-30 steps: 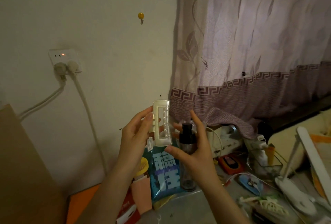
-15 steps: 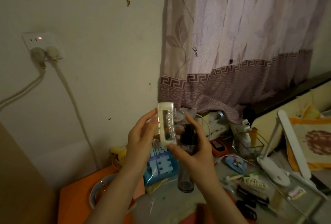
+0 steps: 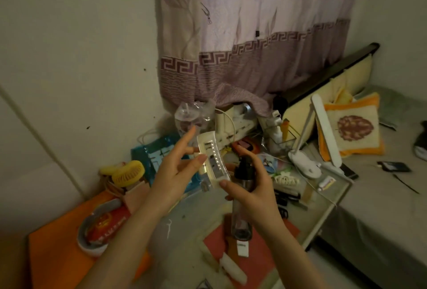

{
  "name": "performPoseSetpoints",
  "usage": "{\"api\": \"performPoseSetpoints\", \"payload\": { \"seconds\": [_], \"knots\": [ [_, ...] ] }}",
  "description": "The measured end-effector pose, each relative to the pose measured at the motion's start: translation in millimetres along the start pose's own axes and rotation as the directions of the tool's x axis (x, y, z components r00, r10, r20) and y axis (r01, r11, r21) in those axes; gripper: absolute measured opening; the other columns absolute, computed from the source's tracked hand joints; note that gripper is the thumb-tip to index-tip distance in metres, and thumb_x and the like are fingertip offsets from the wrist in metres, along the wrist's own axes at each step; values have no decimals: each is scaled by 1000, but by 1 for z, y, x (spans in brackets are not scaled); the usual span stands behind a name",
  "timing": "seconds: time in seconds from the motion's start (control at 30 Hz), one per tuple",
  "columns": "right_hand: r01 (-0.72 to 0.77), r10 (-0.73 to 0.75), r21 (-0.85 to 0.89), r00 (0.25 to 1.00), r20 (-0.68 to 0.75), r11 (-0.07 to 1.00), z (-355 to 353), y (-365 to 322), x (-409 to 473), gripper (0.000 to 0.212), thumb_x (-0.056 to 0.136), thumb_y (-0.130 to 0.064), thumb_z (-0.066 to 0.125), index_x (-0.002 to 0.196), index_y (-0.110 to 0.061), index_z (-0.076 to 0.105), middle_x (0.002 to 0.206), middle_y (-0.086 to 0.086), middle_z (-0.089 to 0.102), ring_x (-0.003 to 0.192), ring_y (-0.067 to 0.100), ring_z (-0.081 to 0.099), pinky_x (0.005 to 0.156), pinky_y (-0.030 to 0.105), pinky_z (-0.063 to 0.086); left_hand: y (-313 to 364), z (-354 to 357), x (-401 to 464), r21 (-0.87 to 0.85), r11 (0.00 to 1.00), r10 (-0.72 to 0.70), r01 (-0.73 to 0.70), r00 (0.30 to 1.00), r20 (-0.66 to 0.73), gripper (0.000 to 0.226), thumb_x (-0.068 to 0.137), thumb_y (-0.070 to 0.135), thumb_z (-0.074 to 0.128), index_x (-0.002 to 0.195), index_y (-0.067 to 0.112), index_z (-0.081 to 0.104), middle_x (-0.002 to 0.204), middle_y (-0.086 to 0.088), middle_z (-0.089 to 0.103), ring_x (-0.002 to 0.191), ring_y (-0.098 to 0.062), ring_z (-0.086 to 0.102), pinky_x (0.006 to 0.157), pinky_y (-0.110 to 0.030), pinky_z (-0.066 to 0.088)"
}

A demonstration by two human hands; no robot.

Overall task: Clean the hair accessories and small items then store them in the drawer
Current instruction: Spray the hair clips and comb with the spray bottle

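Hair clip [image 3: 211, 159]: cream, rectangular, with an open slot and a row of teeth; held above the table near frame centre, tilted with its top toward 11 o'clock. Left hand [image 3: 178, 171]: thumb pressed to the clip's left edge, forefinger stretched straight toward 1 o'clock, other fingers behind the clip, so the clip is pinched. Right hand [image 3: 251, 187]: at 3 o'clock of the clip, fingers curled round a spray bottle [image 3: 241, 198] with a black pump top; its thumb tip touches the clip's lower end.

Table [image 3: 191, 210]: cluttered. Second claw clip [image 3: 285, 179], cream, lies at 3 o'clock of the right hand. Yellow hand fan [image 3: 128, 173] at 9 o'clock of the left hand, blue packet [image 3: 152, 154] just behind that hand. Red-lidded bowl [image 3: 104, 226] at 8 o'clock, on an orange board [image 3: 55, 258]. White desk lamp [image 3: 321, 136] at 3 o'clock, near the table's right edge. Small tube [image 3: 326, 183] just below the lamp's base.

Curtain [image 3: 242, 34]: mauve with patterned band, at 12 o'clock. Cushion [image 3: 353, 127] on the bed, far right.
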State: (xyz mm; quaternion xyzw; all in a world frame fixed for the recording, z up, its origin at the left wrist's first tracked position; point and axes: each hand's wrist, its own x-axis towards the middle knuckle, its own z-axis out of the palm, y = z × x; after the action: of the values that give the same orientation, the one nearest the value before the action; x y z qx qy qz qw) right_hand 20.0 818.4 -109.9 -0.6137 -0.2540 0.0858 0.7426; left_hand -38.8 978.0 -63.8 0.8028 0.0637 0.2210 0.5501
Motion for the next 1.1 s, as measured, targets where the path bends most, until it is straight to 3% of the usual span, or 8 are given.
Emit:
{"api": "performPoseSetpoints", "payload": {
  "seconds": [0.1,0.23,0.33,0.47,0.63,0.83,0.93,1.1],
  "knots": [
    [-66,65,-27,997,-47,997,-19,14,-7,63,79,-5,75,131,-31,49,114,-11,64,98,22,66,62,30,57,-12,20,3,-11,999,-45,45,997,61,62,89,18,59,140,38,30,102,5,61,86,14,60,69,-3,45],
    [-137,128,-70,985,-114,988,-51,33,-9,63,76,-10,78,123,-43,53,119,-6,62,103,23,65,76,41,58,-32,52,12,-22,995,-94,98,986,138,60,86,19,61,134,42,33,102,4,58,84,15,58,71,-4,45],
    [-203,198,-21,969,-147,979,-80,44,-7,61,76,0,74,124,-33,52,106,-5,69,94,23,68,66,33,57,-48,82,22,-7,990,-137,141,972,191,63,85,21,63,138,39,34,103,-1,61,90,4,61,73,-5,45],
    [-266,261,-11,952,-161,964,-126,64,9,60,76,4,72,125,-23,51,103,-2,70,89,23,69,69,45,59,-76,128,42,14,975,-221,223,951,218,62,84,25,65,139,37,39,105,-3,62,97,-9,62,75,-10,48],
    [-336,326,-25,927,-188,941,-185,101,46,56,74,6,75,119,-19,54,105,3,67,92,17,68,69,31,58,-104,187,75,0,951,-305,310,934,189,58,83,19,68,132,40,44,98,6,63,89,6,60,70,-6,45],
    [-468,463,-56,883,-77,882,-250,143,97,52,73,7,75,110,-23,54,94,-15,68,85,16,68,71,39,59,-141,250,110,-13,880,-470,475,874,126,56,80,13,72,126,35,50,98,-4,68,92,-3,64,75,-13,50],
    [-528,525,-37,849,-60,849,-273,161,106,51,74,11,71,110,-20,53,97,0,67,82,20,69,62,28,56,-158,278,116,-53,823,-558,565,823,108,53,79,7,72,123,29,53,99,-3,69,91,-3,65,69,-10,49],
    [-648,647,-4,760,-58,761,-302,188,108,51,77,11,68,118,-14,50,97,11,64,73,16,68,57,25,55,-192,311,110,-58,745,-658,665,746,102,53,76,11,76,121,31,57,103,4,70,98,-4,65,81,-22,53]
  ]
}}
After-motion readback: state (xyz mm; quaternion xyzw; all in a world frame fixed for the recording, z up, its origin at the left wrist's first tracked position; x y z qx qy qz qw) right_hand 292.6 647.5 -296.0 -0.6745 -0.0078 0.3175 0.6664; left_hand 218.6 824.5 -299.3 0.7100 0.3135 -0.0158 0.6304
